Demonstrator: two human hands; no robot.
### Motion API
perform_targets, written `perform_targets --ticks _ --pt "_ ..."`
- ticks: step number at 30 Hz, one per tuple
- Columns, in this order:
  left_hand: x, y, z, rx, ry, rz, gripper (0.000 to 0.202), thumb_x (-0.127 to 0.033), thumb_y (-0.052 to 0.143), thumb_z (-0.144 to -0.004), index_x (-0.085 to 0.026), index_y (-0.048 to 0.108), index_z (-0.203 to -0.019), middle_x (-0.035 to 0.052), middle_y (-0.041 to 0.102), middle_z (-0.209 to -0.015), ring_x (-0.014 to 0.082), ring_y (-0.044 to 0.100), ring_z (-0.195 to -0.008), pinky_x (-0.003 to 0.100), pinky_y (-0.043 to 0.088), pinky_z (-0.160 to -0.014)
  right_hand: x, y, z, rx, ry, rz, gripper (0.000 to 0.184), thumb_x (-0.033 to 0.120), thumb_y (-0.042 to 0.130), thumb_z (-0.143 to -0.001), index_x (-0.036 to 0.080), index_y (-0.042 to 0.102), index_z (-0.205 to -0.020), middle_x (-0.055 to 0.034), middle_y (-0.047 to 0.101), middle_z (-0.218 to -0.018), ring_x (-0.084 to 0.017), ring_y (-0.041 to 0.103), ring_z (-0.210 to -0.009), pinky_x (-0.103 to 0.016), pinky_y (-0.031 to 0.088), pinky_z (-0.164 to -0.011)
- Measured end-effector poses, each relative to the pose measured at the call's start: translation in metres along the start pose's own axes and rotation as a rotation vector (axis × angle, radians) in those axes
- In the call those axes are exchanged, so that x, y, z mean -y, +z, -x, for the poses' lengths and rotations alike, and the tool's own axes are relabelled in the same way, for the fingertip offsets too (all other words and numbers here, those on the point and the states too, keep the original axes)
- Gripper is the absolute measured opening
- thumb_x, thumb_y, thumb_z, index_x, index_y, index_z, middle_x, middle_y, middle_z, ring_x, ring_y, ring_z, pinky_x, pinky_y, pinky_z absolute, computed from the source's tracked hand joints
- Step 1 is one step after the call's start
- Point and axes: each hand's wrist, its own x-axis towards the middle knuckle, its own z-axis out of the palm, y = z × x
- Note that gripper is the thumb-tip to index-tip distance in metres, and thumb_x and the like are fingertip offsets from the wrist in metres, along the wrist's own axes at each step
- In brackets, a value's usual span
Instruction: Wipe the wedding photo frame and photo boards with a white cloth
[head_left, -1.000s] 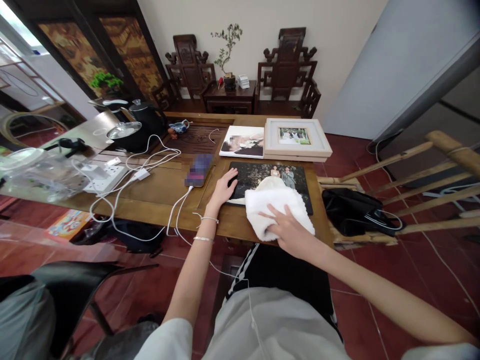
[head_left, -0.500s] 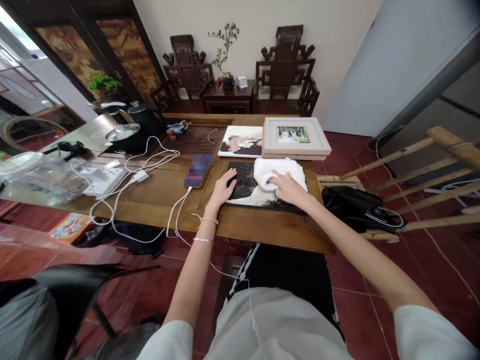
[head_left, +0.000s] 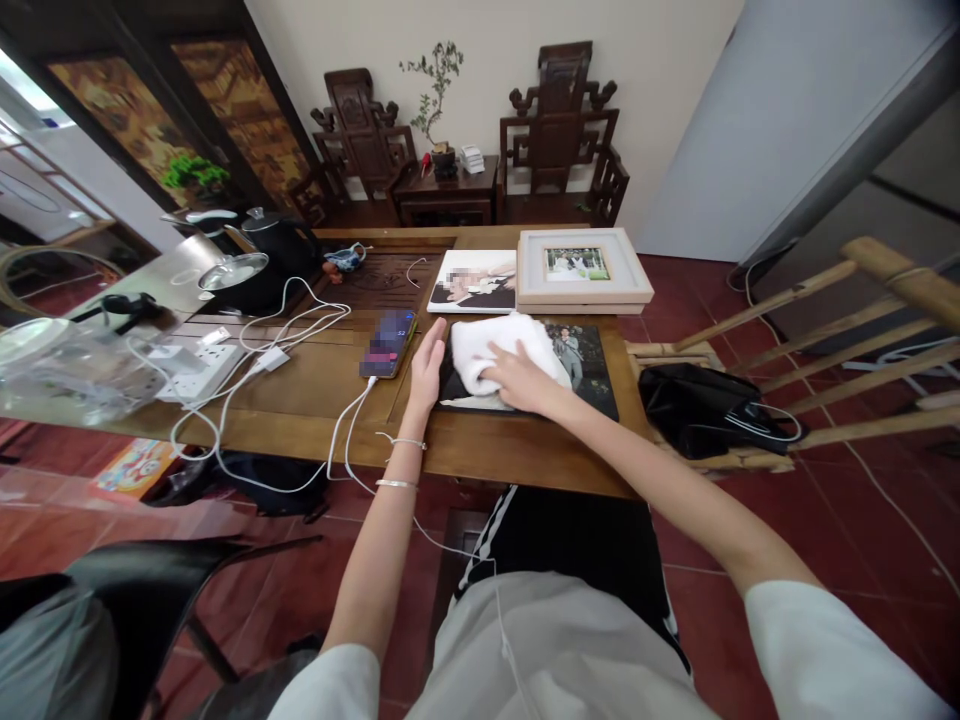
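A dark photo panel (head_left: 598,365) lies flat at the front of the wooden table, a standing figure in a suit printed on its right side. Bunched over its left half is a white fluffy cloth (head_left: 504,342). My right hand (head_left: 529,380) presses on this cloth and grips it, some fingers sunk into its folds. At the panel's left edge rests my left hand (head_left: 426,370), turned on its side with fingers stretched out and nothing held. The cloth and my right hand hide much of the print.
Behind the panel are a white-edged photo print (head_left: 471,282) and stacked pale frames (head_left: 585,292). Left of my left hand lies a phone (head_left: 388,342) on a white charging cable (head_left: 341,425). Farther left sit a power strip (head_left: 201,370) and kettle (head_left: 277,240). A bamboo chair (head_left: 862,340) stands right.
My right hand has slid the cloth leftward across the panel, uncovering the suited figure at right. My left hand has shifted from the panel's surface to its left edge and turned sideways.
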Motion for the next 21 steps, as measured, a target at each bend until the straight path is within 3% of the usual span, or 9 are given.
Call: perform_targets --ticks 4,8,15,21 --pt "0.003 -0.001 -0.001 -0.026 0.036 -0.018 0.062 -0.062 0.041 -0.097 -0.019 0.056 -0.139 0.0107 0.053 -0.147 0.0253 0.047 -0.139 0.041 0.033 -0.120 0.025 0.004 0.017 0.053 -0.204 -0.022 0.063 -0.009 0.043 -0.072 0.021 0.065 -0.122 -0.0078 0.048 -0.152 -0.033 0.025 -0.149 -0.073 0.020 -0.111" --pt "0.001 0.001 0.002 0.010 0.026 -0.144 0.064 -0.062 0.036 -0.098 -0.015 0.059 -0.135 0.0135 0.056 -0.144 0.0257 0.050 -0.137 0.043 0.035 -0.119 0.028 0.006 0.049 0.092 -0.248 -0.068 0.066 -0.011 0.042 -0.069 0.021 0.067 -0.120 -0.0082 0.053 -0.147 -0.031 0.028 -0.148 -0.070 0.018 -0.115" --pt "-0.001 0.003 0.004 0.158 0.019 -0.363 0.053 -0.051 0.045 -0.098 -0.014 0.061 -0.132 0.0137 0.058 -0.141 0.0254 0.053 -0.134 0.044 0.037 -0.117 -0.015 0.004 0.100 0.030 -0.112 -0.086 0.064 -0.007 0.043 -0.066 0.021 0.069 -0.117 -0.0096 0.055 -0.146 -0.026 0.029 -0.148 -0.060 0.019 -0.120" --pt "0.003 0.003 0.004 0.201 0.019 -0.406 0.042 -0.038 0.051 -0.096 -0.015 0.063 -0.129 0.0118 0.060 -0.140 0.0235 0.050 -0.137 0.042 0.036 -0.118 -0.059 0.002 0.088 -0.091 0.186 -0.044 0.067 -0.002 0.044 -0.068 0.020 0.063 -0.129 -0.0146 0.050 -0.149 -0.029 0.033 -0.146 -0.061 0.023 -0.117"
